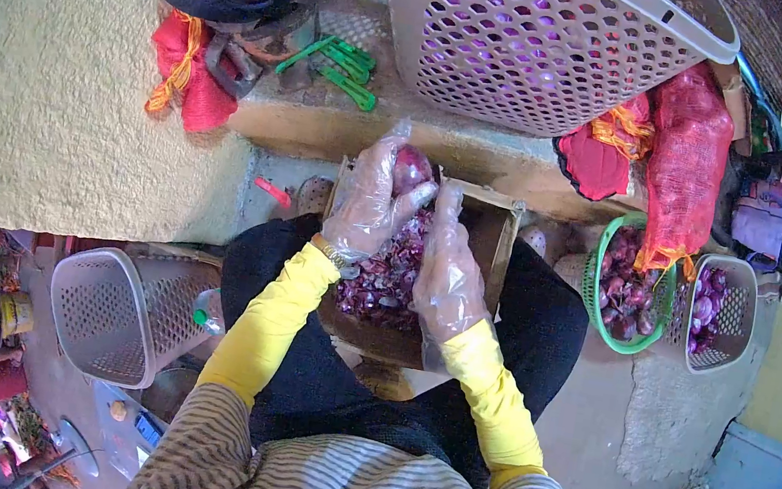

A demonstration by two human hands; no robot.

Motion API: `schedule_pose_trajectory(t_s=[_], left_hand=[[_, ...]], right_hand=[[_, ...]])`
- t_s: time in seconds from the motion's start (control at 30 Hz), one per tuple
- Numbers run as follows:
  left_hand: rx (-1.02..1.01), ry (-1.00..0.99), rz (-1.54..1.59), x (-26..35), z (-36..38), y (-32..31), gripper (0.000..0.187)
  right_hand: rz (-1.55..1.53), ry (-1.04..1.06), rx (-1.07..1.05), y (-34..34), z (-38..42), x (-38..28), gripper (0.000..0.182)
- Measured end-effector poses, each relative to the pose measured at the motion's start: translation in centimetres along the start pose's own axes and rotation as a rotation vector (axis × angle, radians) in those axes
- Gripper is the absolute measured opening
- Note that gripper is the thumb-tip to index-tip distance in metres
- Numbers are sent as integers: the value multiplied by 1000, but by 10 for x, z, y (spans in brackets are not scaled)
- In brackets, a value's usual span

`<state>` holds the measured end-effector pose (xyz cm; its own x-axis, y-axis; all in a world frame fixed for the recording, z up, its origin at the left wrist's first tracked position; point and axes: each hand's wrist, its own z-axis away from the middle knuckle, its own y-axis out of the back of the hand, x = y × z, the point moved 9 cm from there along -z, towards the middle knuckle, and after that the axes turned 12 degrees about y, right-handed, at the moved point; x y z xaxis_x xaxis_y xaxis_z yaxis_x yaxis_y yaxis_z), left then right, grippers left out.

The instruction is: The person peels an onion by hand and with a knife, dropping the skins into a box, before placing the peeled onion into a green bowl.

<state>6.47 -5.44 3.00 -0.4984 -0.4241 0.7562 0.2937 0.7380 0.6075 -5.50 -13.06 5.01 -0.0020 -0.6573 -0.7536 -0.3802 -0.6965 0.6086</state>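
A red onion (412, 171) is gripped in my left hand (372, 199), which wears a clear plastic glove, its fingers round the onion. My right hand (450, 269), gloved the same way, is close to the onion's right side, fingers pointing up and held together; whether something small is between them I cannot make out. Both hands are over a cardboard box (500, 261) between my knees. Purple onion skins (379, 288) lie in the box below my hands.
A large perforated basket (541, 54) stands on the ledge ahead, beside a red mesh sack (689, 158). At the right are a green basket of onions (629, 290) and a grey basket (733, 321). An upright grey basket (103, 313) and a bottle (210, 311) are at the left.
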Motion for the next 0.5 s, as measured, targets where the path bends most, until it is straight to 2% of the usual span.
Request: schedule_pose_trajectory(t_s=[0.3,0.5], left_hand=[[23,-25,37,0,1,-2,69],[-51,58,87,-9,1,-6,67]], right_hand=[[20,28,16,-3,-2,8,67],[-27,-5,-22,-5,2,5,66]])
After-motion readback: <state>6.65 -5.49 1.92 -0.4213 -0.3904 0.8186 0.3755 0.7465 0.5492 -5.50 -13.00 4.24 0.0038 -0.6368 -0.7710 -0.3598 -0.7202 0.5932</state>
